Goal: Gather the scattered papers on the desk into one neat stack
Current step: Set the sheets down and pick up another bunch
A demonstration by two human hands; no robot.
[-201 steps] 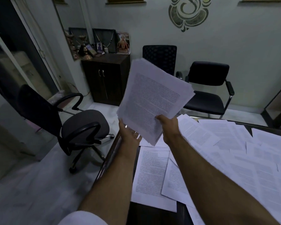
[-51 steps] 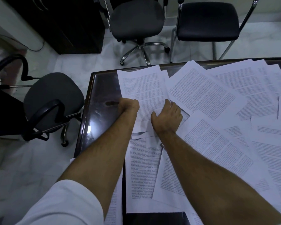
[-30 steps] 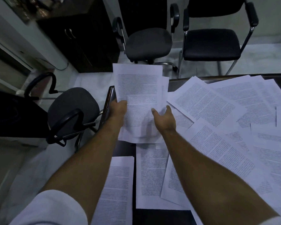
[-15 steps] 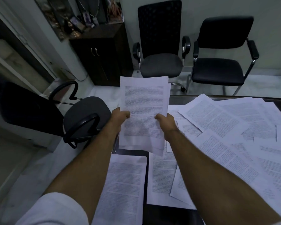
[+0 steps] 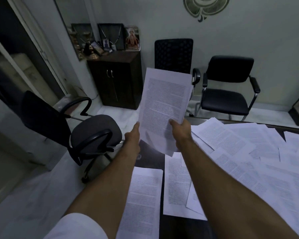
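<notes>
So right now I've got a partial bundle of papers [image 5: 164, 109] up in the air, well clear of the desk [image 5: 150, 157], tilted so its top leans toward 1 o'clock. My right hand [image 5: 180, 130] is pinching the bundle's lower right edge, thumb on the printed face and the other fingers hidden behind the sheets. My left hand [image 5: 133, 135] sits flat against the lower left edge; I honestly can't tell whether those fingers are curled round the back or just pressing the side. The edges look uneven, with a few sheets poking out at the top right and the bottom, so I'd call this the squaring-up step for what's collected, not the end of the job. Plenty is still loose: two sheets [image 5: 141, 200] lie side by side near me at 6 o'clock, and a big overlapping spread of loose pages [image 5: 248, 152] fans out from 3 to 5 o'clock. Next move, I reckon, is tapping the bundle's bottom edge on a bare bit of desk to align it, then sweeping up the nearest sheets without letting the grip slide.
</notes>
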